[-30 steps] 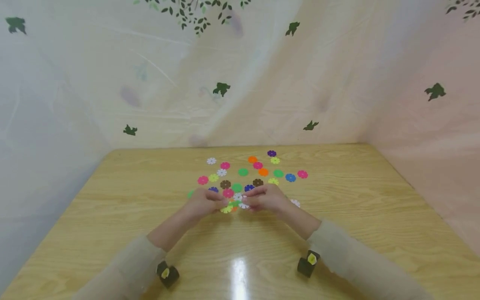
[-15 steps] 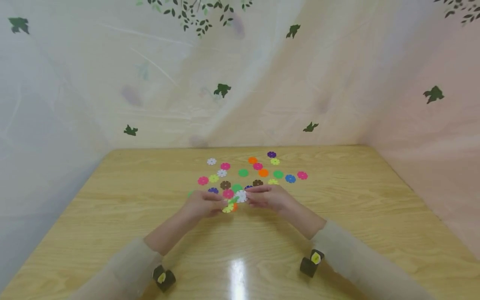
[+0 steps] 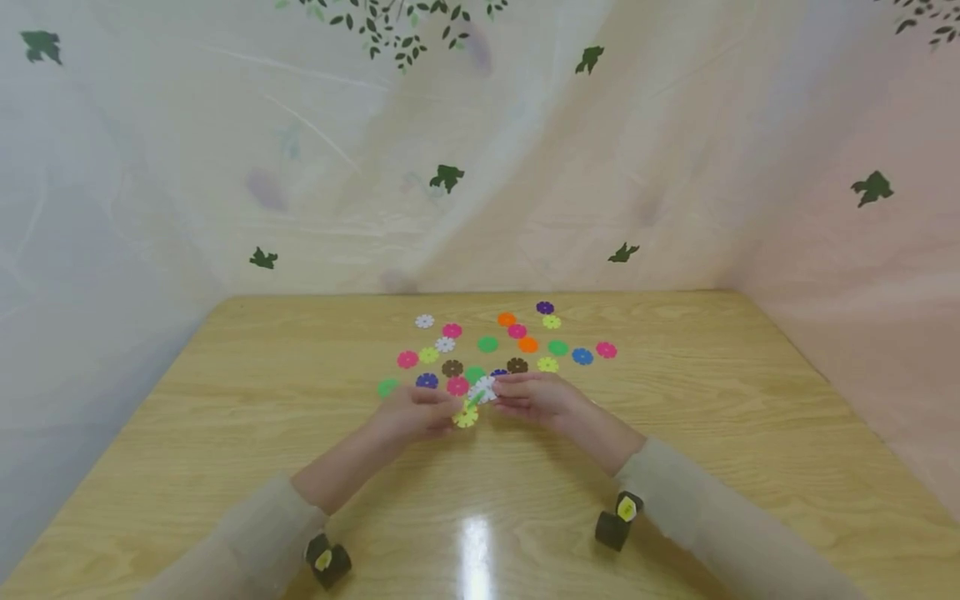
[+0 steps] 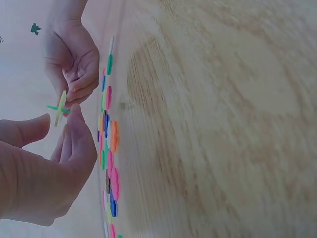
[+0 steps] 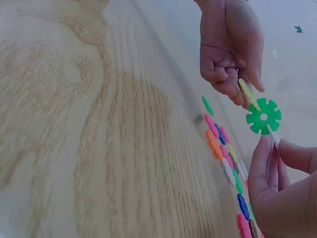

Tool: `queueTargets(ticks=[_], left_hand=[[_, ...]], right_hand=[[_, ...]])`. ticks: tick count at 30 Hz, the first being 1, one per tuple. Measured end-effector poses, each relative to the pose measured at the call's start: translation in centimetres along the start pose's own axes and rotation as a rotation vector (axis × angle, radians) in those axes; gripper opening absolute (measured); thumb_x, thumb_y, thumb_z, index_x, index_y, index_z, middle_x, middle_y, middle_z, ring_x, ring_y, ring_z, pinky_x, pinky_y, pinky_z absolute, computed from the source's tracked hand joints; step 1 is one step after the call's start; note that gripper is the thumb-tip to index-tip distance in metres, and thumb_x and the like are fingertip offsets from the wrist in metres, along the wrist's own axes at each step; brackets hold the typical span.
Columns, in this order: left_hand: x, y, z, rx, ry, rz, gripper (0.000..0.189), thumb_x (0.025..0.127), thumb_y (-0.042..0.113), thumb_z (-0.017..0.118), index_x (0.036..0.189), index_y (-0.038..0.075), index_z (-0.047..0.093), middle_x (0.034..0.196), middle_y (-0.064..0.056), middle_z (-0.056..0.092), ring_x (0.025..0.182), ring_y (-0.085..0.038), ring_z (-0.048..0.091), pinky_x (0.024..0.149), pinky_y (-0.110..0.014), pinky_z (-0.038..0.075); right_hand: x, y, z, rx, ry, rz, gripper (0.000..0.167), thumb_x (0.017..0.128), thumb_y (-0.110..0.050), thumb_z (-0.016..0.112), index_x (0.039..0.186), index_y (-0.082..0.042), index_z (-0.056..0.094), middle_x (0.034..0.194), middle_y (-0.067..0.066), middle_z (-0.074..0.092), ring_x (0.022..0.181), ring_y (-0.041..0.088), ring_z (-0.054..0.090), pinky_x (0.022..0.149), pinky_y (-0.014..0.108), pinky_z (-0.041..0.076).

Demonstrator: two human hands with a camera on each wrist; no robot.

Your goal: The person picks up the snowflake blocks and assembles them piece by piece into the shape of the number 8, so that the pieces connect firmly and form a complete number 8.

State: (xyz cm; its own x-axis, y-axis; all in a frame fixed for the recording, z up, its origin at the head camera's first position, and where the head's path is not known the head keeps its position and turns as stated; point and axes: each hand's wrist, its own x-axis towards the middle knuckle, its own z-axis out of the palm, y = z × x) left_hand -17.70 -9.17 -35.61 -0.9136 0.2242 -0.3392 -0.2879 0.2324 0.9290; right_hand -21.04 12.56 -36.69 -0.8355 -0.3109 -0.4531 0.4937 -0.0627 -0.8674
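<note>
Three notched plastic snowflake discs are joined edge to edge: a yellow disc, a green disc and a white disc. My right hand pinches the white one between thumb and fingers. The green disc sits between the other two, slotted crosswise. My left hand is at the yellow end; in the left wrist view its thumb stands apart from the yellow disc, with the fingers close beside it. Whether those fingers touch the disc is hard to see. Both hands are raised above the wooden table.
Loose snowflake discs in many colours lie flat beyond the hands, among them a blue disc, a brown disc and a purple disc. A printed cloth backdrop rises behind the table.
The joined discs have turned in the hands, and the white disc has come up with its face showing. The yellow disc has shifted slightly right, out from the left fingers.
</note>
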Motion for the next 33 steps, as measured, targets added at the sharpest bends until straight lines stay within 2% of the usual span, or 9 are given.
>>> queueTargets(ticks=[6, 12, 18, 22, 29, 33], left_hand=[[0.2, 0.2, -0.2, 0.025, -0.005, -0.005, 0.036, 0.092, 0.015, 0.063, 0.12, -0.006, 0.06, 0.112, -0.022, 0.069, 0.09, -0.02, 0.071, 0.087, -0.032, 0.059], [1.0, 0.1, -0.2, 0.052, -0.014, -0.001, 0.04, 0.091, 0.021, 0.066, 0.122, -0.003, 0.06, 0.113, -0.018, 0.07, 0.101, -0.024, 0.07, 0.09, -0.034, 0.058], [1.6, 0.2, 0.0, 0.052, -0.013, 0.013, 0.032, 0.09, 0.019, 0.067, 0.115, -0.001, 0.065, 0.107, -0.016, 0.072, 0.092, -0.017, 0.071, 0.088, -0.031, 0.059], [1.7, 0.3, 0.4, 0.069, 0.011, -0.011, 0.032, 0.086, 0.016, 0.07, 0.113, 0.0, 0.066, 0.108, -0.015, 0.072, 0.088, -0.014, 0.07, 0.087, -0.029, 0.059], [1.5, 0.1, 0.8, 0.075, 0.059, -0.004, 0.025, 0.083, 0.009, 0.072, 0.105, -0.002, 0.07, 0.103, -0.014, 0.072, 0.083, -0.013, 0.07, 0.083, -0.028, 0.06], [1.4, -0.2, 0.7, 0.049, 0.055, 0.012, 0.021, 0.084, 0.003, 0.069, 0.103, -0.004, 0.069, 0.099, -0.014, 0.072, 0.079, -0.011, 0.068, 0.082, -0.027, 0.06]], right_hand=[[0.4, -0.1, -0.2, -0.042, -0.01, 0.011, 0.044, 0.093, -0.007, 0.06, 0.133, 0.005, 0.05, 0.087, -0.002, 0.071, 0.084, 0.011, 0.069, 0.088, 0.026, 0.058], [0.6, -0.3, -0.2, -0.136, -0.037, 0.005, 0.041, 0.092, -0.006, 0.061, 0.13, 0.005, 0.053, 0.092, 0.001, 0.072, 0.085, 0.012, 0.069, 0.089, 0.029, 0.058], [1.0, -0.2, 0.1, -0.24, -0.091, -0.018, 0.038, 0.09, -0.005, 0.064, 0.125, 0.006, 0.058, 0.094, 0.001, 0.073, 0.081, 0.011, 0.07, 0.084, 0.029, 0.06], [1.0, -0.3, 0.5, -0.284, -0.122, -0.033, 0.035, 0.089, -0.005, 0.065, 0.122, 0.007, 0.061, 0.09, 0.0, 0.073, 0.079, 0.01, 0.07, 0.08, 0.028, 0.061], [0.9, -0.3, 1.0, -0.297, -0.129, -0.049, 0.032, 0.089, -0.005, 0.065, 0.119, 0.007, 0.062, 0.091, 0.002, 0.074, 0.078, 0.011, 0.071, 0.079, 0.029, 0.061], [1.1, -0.2, 1.2, -0.309, -0.132, -0.054, 0.031, 0.089, -0.005, 0.065, 0.118, 0.007, 0.063, 0.098, 0.009, 0.075, 0.079, 0.012, 0.071, 0.081, 0.03, 0.061]])
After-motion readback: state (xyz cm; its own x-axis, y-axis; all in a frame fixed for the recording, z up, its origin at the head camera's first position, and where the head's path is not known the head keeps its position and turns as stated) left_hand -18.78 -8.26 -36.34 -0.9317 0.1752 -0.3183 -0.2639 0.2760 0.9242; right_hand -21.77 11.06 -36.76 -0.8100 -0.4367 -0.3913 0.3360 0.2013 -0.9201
